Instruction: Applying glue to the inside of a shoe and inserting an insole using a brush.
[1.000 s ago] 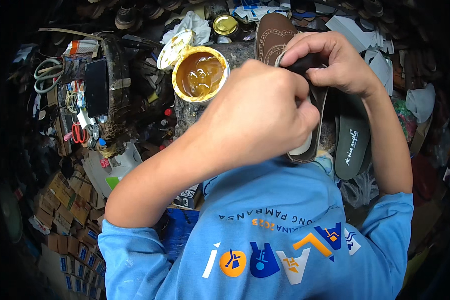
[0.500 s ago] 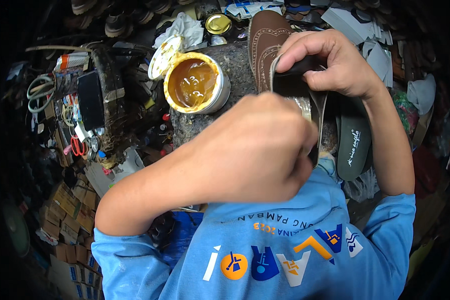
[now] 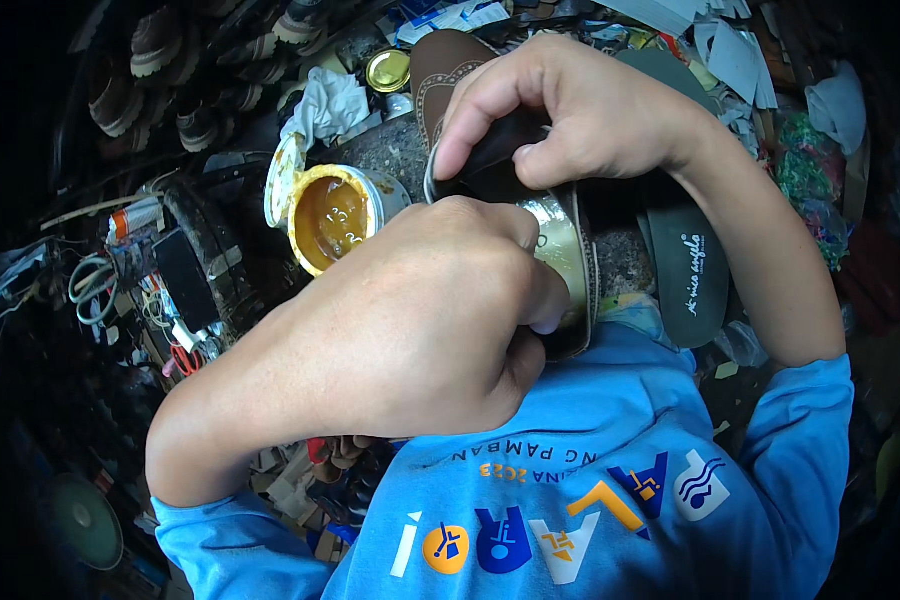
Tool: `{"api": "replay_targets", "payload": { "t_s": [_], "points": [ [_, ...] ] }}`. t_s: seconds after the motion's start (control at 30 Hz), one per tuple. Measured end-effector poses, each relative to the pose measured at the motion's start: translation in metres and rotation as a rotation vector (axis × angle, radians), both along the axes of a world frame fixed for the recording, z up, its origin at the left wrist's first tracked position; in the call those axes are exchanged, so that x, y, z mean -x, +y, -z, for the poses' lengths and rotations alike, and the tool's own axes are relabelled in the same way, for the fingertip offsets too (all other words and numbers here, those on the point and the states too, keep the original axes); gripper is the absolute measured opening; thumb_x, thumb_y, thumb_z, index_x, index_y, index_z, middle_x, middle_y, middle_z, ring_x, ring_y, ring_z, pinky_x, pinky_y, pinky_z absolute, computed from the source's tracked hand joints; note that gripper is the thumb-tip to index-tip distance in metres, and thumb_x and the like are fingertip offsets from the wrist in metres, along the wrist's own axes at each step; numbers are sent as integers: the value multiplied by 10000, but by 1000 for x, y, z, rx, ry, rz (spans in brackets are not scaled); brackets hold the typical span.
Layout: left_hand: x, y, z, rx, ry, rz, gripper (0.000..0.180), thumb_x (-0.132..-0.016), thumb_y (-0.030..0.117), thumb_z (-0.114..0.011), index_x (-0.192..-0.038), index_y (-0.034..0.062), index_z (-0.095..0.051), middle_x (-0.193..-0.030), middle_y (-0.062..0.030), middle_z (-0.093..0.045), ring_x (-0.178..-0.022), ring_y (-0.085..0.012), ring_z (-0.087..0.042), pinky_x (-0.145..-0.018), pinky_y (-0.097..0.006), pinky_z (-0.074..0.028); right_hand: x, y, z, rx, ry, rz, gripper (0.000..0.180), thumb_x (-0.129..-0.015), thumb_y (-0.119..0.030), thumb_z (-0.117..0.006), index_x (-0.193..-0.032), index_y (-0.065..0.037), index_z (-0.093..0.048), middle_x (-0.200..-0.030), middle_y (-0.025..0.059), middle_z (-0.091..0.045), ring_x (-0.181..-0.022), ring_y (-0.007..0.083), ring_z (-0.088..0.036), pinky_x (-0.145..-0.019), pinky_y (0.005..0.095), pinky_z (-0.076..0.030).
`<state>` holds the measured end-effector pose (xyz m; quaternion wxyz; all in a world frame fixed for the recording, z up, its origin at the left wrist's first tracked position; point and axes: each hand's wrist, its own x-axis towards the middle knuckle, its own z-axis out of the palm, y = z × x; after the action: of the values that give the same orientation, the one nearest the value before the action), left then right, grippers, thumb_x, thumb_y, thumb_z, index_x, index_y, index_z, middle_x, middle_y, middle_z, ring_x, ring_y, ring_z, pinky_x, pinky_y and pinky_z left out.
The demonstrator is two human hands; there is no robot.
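Note:
A brown brogue shoe (image 3: 446, 78) lies with its toe pointing away and its opening toward me. My right hand (image 3: 580, 115) grips the shoe's upper, index finger on the left edge of the opening and thumb at the dark inside. Closed, my left hand (image 3: 430, 305) is over the heel part, its fingers curled down at the opening. Whatever those fingers hold is hidden beneath the hand. A shiny gold-coloured surface (image 3: 562, 240) shows inside the heel. Left of the shoe, an open tin (image 3: 385, 203) holds amber, glue-like stuff, its lid (image 3: 283, 182) folded back.
Right of the shoe lies a dark green insole (image 3: 682, 265). A gold-lidded tin (image 3: 388, 70) and crumpled white plastic (image 3: 330, 105) stand beyond the open tin. Several shoes (image 3: 155, 45) fill the far left. A dark phone (image 3: 187, 285) and coiled cable (image 3: 94, 290) are at left.
The view has shifted, so the shoe and both hands appear further left. My left hand has moved off the heel's inside, showing more of the gold-coloured surface. My right hand keeps its grip.

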<state>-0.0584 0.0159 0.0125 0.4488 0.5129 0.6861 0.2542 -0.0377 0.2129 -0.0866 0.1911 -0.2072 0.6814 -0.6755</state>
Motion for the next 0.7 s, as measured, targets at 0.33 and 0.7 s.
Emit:
{"api": "replay_targets", "payload": {
  "t_s": [0.33,0.7],
  "points": [
    [-8,-1,2,-83,601,56,135,-706,57,-676,-737,-48,-598,-827,-215,-549,-692,-358,-643,-591,-457,-558,-4,1,9,45,39,33,445,-670,28,-614,-1088,-7,-762,-1043,101,-732,-1017,203,-675,-982,326,-503],
    [-68,-17,21,-257,585,-317,194,-727,-18,-658,-906,-23,-582,-908,-175,-533,-816,-362,-609,-694,-453,-523,-5,15,-2,-37,6,121,446,-649,-15,-633,-1075,-6,-766,-1073,84,-733,-1057,198,-670,-1020,331,-482]
  ]
}}
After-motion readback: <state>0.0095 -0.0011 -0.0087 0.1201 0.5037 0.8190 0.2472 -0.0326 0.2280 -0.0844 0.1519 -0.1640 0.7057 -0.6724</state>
